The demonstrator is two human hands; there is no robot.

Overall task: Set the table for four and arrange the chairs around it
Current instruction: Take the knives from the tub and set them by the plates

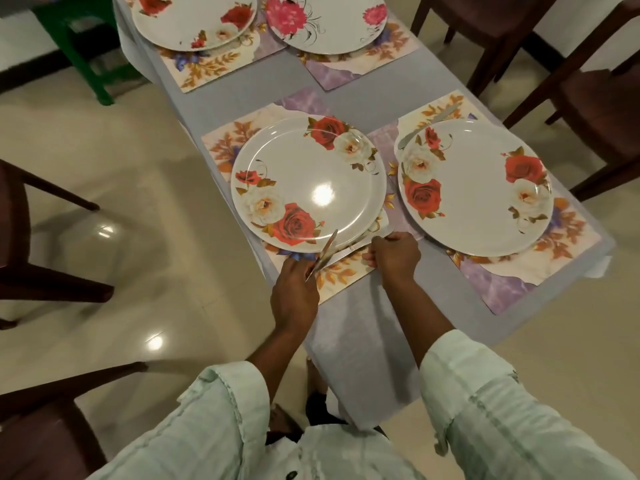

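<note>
A grey-clothed table (367, 98) carries four floral placemats, each with a white rose-patterned plate. My left hand (294, 292) grips a table knife (323, 254) that tilts up over the rim of the near-left plate (308, 181). My right hand (394, 254) holds a second knife (349, 249) lying along that plate's near edge on the placemat (343, 271). Another knife (427, 124) lies beyond the near-right plate (474, 187). The two far plates (194, 19) (329, 22) sit at the table's far end.
Dark wooden chairs stand to the right (595, 109), at the far right (485, 26), to the left (31, 244) and at the near left (41, 427). A green stool (79, 46) stands at the far left. The floor is glossy beige tile.
</note>
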